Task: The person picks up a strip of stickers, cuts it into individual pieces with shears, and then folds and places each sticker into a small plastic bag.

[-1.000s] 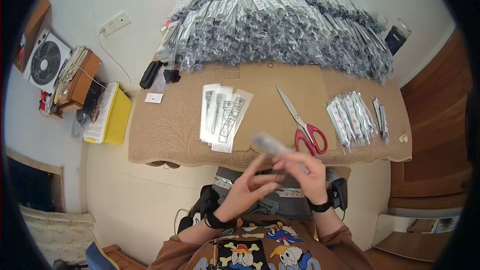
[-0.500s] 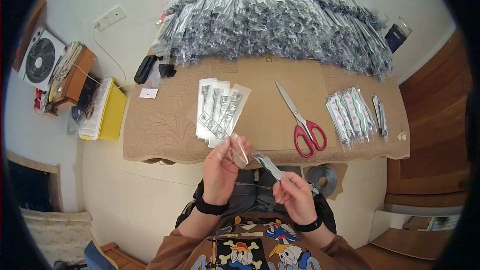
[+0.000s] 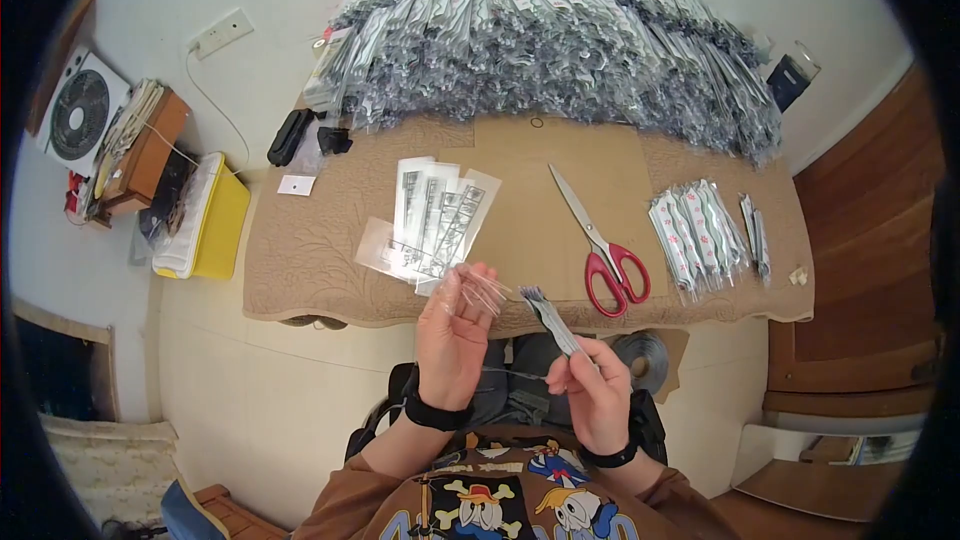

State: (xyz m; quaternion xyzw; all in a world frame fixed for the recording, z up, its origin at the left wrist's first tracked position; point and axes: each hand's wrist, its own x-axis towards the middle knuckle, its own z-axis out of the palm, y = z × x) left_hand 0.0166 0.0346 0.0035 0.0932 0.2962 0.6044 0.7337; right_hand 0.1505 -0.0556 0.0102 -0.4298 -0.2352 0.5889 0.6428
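My left hand point(image 3: 455, 340) pinches a clear plastic bag point(image 3: 392, 251) printed with black marks, its open end spread beside the fingers. Several similar printed bags point(image 3: 412, 210) lie fanned on the table just beyond it. In my right hand point(image 3: 594, 395) is a narrow patterned packet point(image 3: 550, 322), tilted, its tip close to the bag's end but apart from it. Red-handled scissors point(image 3: 606, 255) lie on a cardboard sheet point(image 3: 520, 210). To their right, wrapped patterned packets point(image 3: 697, 238) rest side by side, with a few thin ones point(image 3: 756, 238) next to them.
A large heap of wrapped packets point(image 3: 560, 50) covers the table's far side. At the left are a black case point(image 3: 290, 137) and a small white card point(image 3: 297, 185). Below the table's front edge lies a grey roll point(image 3: 645, 360). A yellow bin point(image 3: 222, 230) stands on the left.
The bag in my left hand has swung so its printed end points left, and its open end has spread. The packet in my right hand is more upright.
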